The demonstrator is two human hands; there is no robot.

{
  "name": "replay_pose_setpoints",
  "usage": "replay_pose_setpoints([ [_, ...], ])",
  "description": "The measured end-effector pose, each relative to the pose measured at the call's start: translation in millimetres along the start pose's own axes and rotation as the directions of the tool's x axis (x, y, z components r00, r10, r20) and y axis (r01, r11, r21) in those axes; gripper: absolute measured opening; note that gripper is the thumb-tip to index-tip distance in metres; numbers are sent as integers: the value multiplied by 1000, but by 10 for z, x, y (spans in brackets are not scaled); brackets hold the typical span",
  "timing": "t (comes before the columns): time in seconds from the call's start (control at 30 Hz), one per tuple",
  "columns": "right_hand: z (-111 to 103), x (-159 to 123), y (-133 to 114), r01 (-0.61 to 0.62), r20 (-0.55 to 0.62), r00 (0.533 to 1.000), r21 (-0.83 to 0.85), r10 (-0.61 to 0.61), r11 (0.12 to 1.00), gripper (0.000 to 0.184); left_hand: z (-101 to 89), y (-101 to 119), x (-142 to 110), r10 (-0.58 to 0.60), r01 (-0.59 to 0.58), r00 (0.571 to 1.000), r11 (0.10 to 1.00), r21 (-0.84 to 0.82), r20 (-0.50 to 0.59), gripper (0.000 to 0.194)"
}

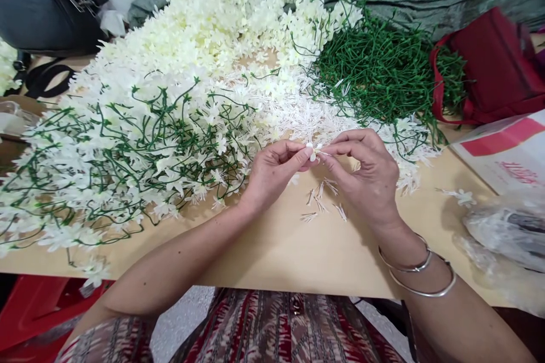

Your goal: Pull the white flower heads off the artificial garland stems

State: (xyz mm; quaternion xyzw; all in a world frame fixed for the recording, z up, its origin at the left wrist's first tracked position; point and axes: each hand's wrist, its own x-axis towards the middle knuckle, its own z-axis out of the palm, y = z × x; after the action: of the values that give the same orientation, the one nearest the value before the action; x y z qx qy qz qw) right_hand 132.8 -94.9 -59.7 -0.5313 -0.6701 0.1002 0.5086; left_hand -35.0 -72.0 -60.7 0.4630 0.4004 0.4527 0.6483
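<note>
My left hand (279, 167) pinches a small white artificial flower (314, 153) between thumb and fingers, above the table. Close against it, my right hand (364, 167) has thumb and forefinger together on a thin white stamen piece (326, 153) at the flower's centre. Several loose white stamens (319, 201) lie on the table just below my hands. Behind them spreads a pile of white stamens (298, 110). On the left is a heap of white flowers with green stems (162, 130). A tangle of bare green stems (378, 62) sits at the back right.
Cream flower heads (204, 28) are piled against the tiled wall. A red bag (494, 68), a white and red box (506, 150) and a clear plastic bag (506, 244) stand on the right. A black bag (46, 5) is at the back left. A red stool (38, 312) is below the table (272, 255).
</note>
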Motion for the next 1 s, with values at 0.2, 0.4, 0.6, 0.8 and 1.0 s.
replay_pose_setpoints([
  [0.2,63,-36,-42,13,-47,999,4,-13,1000,8,-2,-32,11,63,-64,998,998,23,19,32],
  [0.4,110,-64,-69,-90,-15,996,69,91,994,9,-1,-96,11,268,-270,963,942,198,35,18],
  [0.6,93,-61,-23,-211,28,977,230,210,950,6,-6,-62,-12,432,-436,895,801,410,109,8],
  [0.8,103,-61,-1,-329,107,943,434,315,839,5,1,-48,-28,475,-486,869,761,429,142,10],
  [1.0,9,0,-4,-295,109,955,409,275,864,13,8,-96,-37,473,-487,870,779,394,140,12],
])
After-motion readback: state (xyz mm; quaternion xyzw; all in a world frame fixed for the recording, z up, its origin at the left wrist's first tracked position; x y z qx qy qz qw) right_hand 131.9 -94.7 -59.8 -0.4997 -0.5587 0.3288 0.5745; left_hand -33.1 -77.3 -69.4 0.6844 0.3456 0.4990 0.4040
